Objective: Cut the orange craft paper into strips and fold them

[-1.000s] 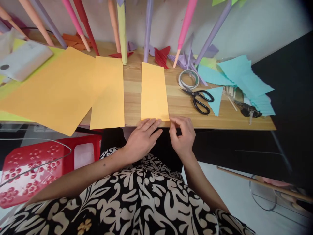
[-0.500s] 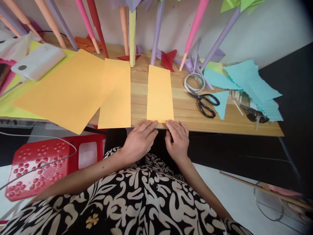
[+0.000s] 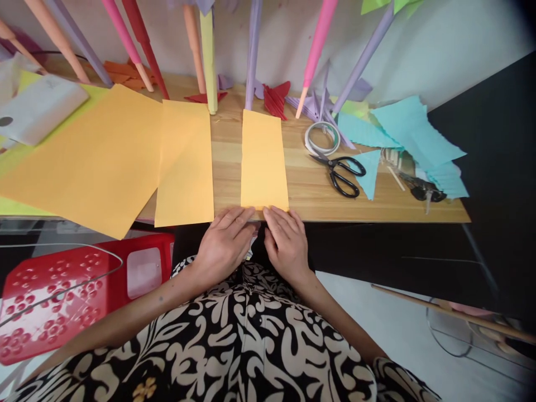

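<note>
A yellow-orange paper strip [image 3: 264, 159] lies lengthwise on the wooden tabletop, its near end at the table's front edge. There a narrow folded band seems to show, partly hidden under my fingers. My left hand [image 3: 224, 240] rests its flat, stretched fingers on the left part of that near end. Close beside it, my right hand [image 3: 288, 243] lays its straight fingers on the right part, palm down. Both thumbs stay off the paper, low by the table edge. A wider yellow-orange paper piece [image 3: 186, 162] lies left of the strip.
On the right lie black-handled scissors [image 3: 345, 176], a tape roll [image 3: 322, 139] and torn turquoise paper [image 3: 419, 134]. A large orange sheet [image 3: 92, 156] and a white device [image 3: 42, 109] are at left. Coloured paper-wrapped sticks [image 3: 253, 56] stand along the back. A red stool [image 3: 54, 301] is below left.
The view has shifted, so the table's things appear further left. My right hand has slid leftward along the strip's near end, closer to my left hand. The strip stays in place.
</note>
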